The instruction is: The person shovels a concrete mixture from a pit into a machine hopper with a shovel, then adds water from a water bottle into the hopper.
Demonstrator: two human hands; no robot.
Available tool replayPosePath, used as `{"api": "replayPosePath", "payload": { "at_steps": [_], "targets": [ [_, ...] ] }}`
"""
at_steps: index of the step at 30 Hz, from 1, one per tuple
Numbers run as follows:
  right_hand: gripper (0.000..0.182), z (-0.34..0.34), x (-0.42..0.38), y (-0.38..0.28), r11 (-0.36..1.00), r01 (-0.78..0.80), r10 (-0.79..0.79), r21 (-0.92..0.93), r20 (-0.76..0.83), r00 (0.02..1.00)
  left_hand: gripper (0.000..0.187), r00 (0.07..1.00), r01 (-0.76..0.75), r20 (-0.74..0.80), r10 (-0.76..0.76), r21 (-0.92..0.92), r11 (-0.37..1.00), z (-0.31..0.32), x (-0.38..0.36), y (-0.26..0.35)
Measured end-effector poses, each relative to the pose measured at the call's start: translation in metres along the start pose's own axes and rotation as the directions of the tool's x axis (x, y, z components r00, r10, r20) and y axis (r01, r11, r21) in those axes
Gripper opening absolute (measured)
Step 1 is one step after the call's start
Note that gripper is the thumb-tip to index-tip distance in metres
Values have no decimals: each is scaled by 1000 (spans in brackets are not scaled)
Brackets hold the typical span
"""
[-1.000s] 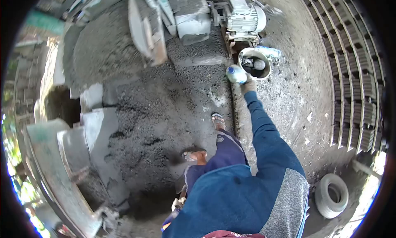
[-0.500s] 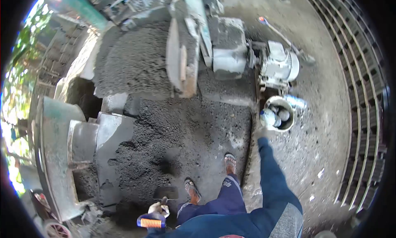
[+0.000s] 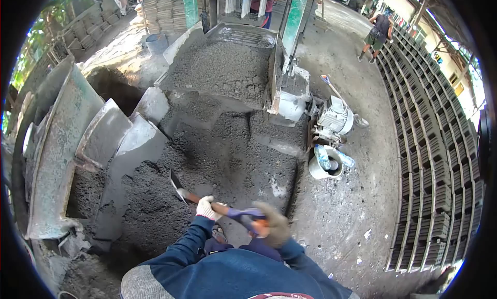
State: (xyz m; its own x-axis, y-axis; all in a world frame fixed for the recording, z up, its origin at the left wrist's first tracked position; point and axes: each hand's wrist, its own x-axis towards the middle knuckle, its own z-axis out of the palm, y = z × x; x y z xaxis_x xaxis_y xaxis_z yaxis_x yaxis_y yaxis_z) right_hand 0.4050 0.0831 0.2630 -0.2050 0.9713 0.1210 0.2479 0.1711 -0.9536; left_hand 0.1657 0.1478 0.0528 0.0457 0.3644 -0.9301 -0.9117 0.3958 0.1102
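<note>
A shovel (image 3: 220,208) lies across the front of my body, its metal blade at the left over dark, crumbly mix (image 3: 155,195). My left hand (image 3: 208,208), in a white glove, is wrapped round the wooden shaft near the blade. At the blue and orange handle end is my right hand (image 3: 274,226), gloved and blurred by motion, closed on the grip. A white bucket (image 3: 313,169) holding a plastic bottle (image 3: 321,157) stands to the right, apart from my hands.
Beyond the pit is a tray of grey mix (image 3: 222,68). A motor (image 3: 335,118) sits to its right. Metal chutes (image 3: 64,154) stand at left, stacked racks (image 3: 424,143) at right. A person (image 3: 379,34) is at the back right; another (image 3: 266,9) is partly hidden behind the machine.
My right hand has left the bottle in the bucket and come back to the shovel handle. My left hand has raised the shovel across my body. The view has tilted upward.
</note>
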Motion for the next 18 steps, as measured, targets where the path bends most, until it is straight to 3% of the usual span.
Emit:
{"api": "replayPosePath", "payload": {
  "at_steps": [1, 3, 4, 5, 6, 7, 8, 9, 11, 14, 18],
  "targets": [
    [56, -23, -21, 16, 993, -94, 103, 64, -161, 982, 20, 1000, 5, 0, -5, -35, 999, 19, -17, -3],
    [58, -76, -87, 75, 922, -212, 353, 324, -478, 804, 24, 972, -85, 211, 104, -101, 991, 38, -21, -7],
    [59, -95, -121, 97, 890, -222, 427, 397, -558, 711, 26, 957, -84, 269, 112, -114, 990, 52, -28, -4],
    [59, -110, -159, 115, 932, -307, 358, 194, -632, 687, 28, 938, -83, 324, 119, -123, 989, 67, -39, 0],
    [52, -111, -181, 95, 714, -400, 698, 575, -536, 475, 27, 903, -67, 419, 91, -72, 995, 84, -60, 0],
    [45, -115, -206, 108, 598, -407, 798, 690, -472, 374, 26, 861, -54, 506, 58, -22, 998, 99, -75, -9],
    [37, -116, -236, 133, 489, -399, 868, 776, -389, 308, 20, 711, 20, 702, -45, 44, 999, 103, -68, -20],
    [31, -115, -269, 155, 395, -389, 916, 832, -320, 243, 16, 639, -43, 766, -71, 128, 991, 117, -85, -31],
    [18, -107, -316, 180, 262, -350, 963, 899, -220, 153, 13, 591, -2, 779, -211, 264, 965, 143, -98, -46],
    [11, -89, -347, 171, 185, -267, 981, 946, -160, 112, 11, 679, -129, 700, -221, 410, 903, 172, -104, -61],
    [12, -62, -326, 141, 176, -292, 984, 940, -166, 59, 10, 729, 21, 599, -330, 462, 887, 205, -65, -46]
  ]
}}
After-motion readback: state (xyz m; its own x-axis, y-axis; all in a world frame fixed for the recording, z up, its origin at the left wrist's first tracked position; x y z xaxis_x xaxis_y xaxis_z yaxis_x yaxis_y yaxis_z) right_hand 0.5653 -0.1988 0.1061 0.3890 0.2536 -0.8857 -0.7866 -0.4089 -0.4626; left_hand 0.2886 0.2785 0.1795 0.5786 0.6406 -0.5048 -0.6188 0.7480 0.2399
